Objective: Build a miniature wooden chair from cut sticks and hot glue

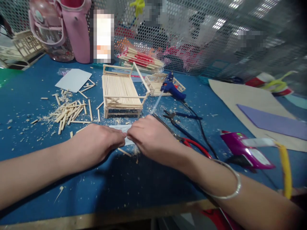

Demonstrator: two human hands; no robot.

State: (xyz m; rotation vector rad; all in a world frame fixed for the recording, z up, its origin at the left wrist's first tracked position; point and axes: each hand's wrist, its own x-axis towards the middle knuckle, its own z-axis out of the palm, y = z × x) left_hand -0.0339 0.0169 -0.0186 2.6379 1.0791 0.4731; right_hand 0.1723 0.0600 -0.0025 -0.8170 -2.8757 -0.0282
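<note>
My left hand (98, 140) and my right hand (153, 137) meet near the middle of the blue table, their fingertips almost touching. The fingers of both are curled and pressed together; what is pinched between them is hidden. Under the fingertips lies a small whitish sheet (129, 141), with a thin wooden stick (124, 151) beside it. Just beyond my hands stands a miniature bed-like frame (121, 88) built from pale sticks. A pile of short cut sticks (69, 113) lies beyond my left hand, amid crumbs. Pliers with red handles (195, 145) lie partly behind my right wrist.
A blue glue gun (171, 89) rests against a smaller stick model (157, 84), its cord trailing right. Blue-handled cutters (184, 115) and a magenta device (247, 150) lie to the right. Pink bottles (78, 35) and a bundle of matchsticks (141, 59) stand near the mesh divider (182, 38).
</note>
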